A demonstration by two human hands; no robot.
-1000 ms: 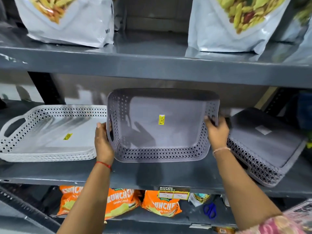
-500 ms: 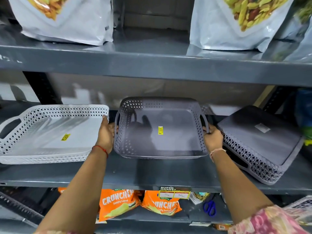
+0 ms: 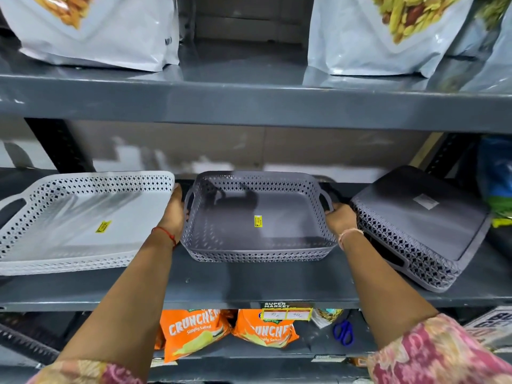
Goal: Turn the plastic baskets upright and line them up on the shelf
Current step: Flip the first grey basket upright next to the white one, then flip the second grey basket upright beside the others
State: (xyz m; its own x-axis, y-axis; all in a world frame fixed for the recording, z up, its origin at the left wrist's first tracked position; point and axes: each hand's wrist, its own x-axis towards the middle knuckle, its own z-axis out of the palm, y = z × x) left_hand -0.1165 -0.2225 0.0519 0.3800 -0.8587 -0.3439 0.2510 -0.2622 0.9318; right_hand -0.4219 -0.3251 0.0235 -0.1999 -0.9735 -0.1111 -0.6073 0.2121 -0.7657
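The grey perforated basket (image 3: 257, 217) stood upright on the middle shelf (image 3: 249, 284), between the white basket (image 3: 83, 223) and an overturned basket (image 3: 421, 225) lying tilted to its right. The right hand (image 3: 339, 220) had its fingers curled round the right handle. The left hand (image 3: 173, 212) lay against the left handle with its fingers stretched upward; whether it gripped, I couldn't tell.

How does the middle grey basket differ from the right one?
The middle grey basket sits open side up, held by the left hand and right hand; the right grey basket lies bottom up, askew. The middle basket bears a yellow sticker, the right basket a pale label. Both: grey, pierced walls.
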